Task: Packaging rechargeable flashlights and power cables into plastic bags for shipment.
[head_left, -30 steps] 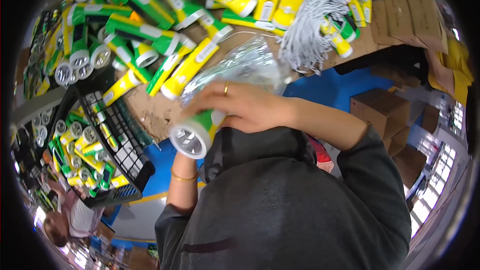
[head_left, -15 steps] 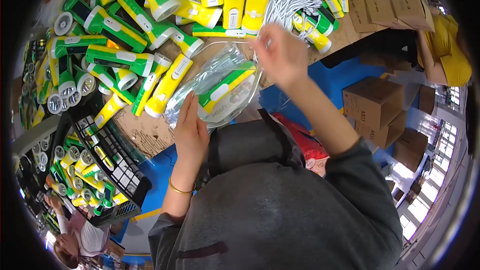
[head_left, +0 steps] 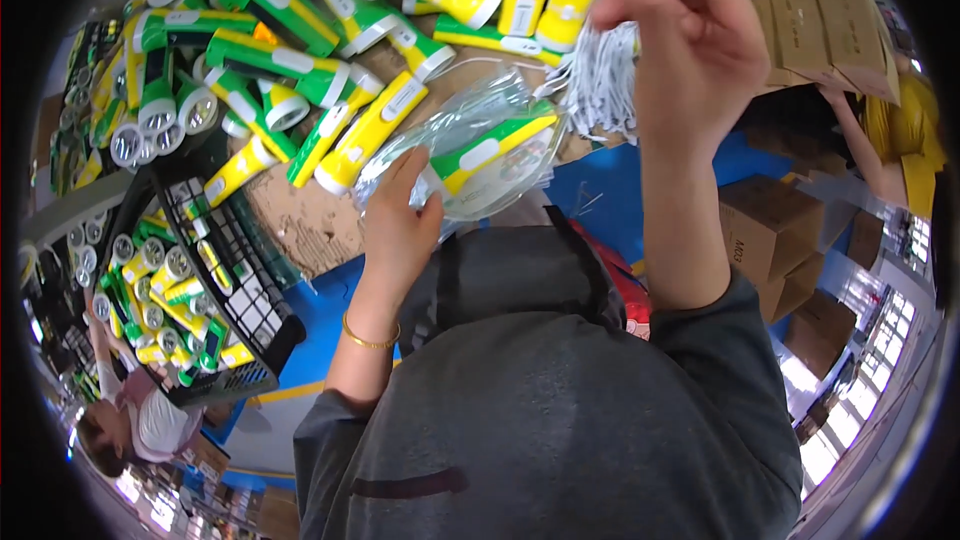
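A clear plastic bag [head_left: 440, 130] lies near the table's front edge. Inside it is a green and yellow flashlight [head_left: 490, 148], slanting up to the right. My left hand [head_left: 403, 225] grips the bag's near left side, fingers on the plastic and thumb beside it. Up and to the right, my right hand [head_left: 690, 60] is raised in front of the bundle of white cables [head_left: 605, 85]. Its fingers are loosely bent and apart, and I see nothing between them. A thin white cable runs along the table behind the bag.
Several green and yellow flashlights [head_left: 270, 10] pile up across the back and left of the table [head_left: 300, 225]. A black crate [head_left: 255, 290] of flashlights stands at the left. Cardboard boxes [head_left: 835, 25] are at the right, more on the floor. Other people are at both sides.
My right hand has moved up and right, away from the bag, and its fingers have come apart. The left hand stays on the bag. The whole view has shifted somewhat.
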Demonstrator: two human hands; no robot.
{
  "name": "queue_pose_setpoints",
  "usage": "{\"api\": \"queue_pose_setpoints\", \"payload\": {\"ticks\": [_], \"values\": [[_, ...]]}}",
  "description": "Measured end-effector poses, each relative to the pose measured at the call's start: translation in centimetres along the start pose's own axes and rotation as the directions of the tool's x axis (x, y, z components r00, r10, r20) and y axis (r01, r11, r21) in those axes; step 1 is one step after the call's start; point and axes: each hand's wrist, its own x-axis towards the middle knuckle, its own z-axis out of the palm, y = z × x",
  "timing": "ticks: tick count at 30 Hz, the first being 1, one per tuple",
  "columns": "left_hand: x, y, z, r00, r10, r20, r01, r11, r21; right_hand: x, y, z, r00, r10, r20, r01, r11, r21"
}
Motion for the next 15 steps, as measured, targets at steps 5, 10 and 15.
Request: {"api": "queue_pose_setpoints", "payload": {"ticks": [5, 10, 15], "values": [[0.6, 0.0, -0.8, 0.983, -0.155, 0.098, 0.174, 0.958, -0.228, -8.5, 3.5, 5.1, 0.610, 0.533, 0.586, -0.767, 0.582, 0.269], [-0.2, -1.2, -0.9, 0.950, -0.250, 0.188, 0.309, 0.839, -0.448, -11.4, 6.2, -1.8, 0.099, 0.815, 0.571, -0.644, 0.490, -0.588], [-0.2, -1.2, -0.3, 0.987, -0.132, 0.087, 0.154, 0.933, -0.326, -9.6, 3.6, -2.1, -0.087, 0.589, 0.803, 0.762, 0.558, -0.327]]}}
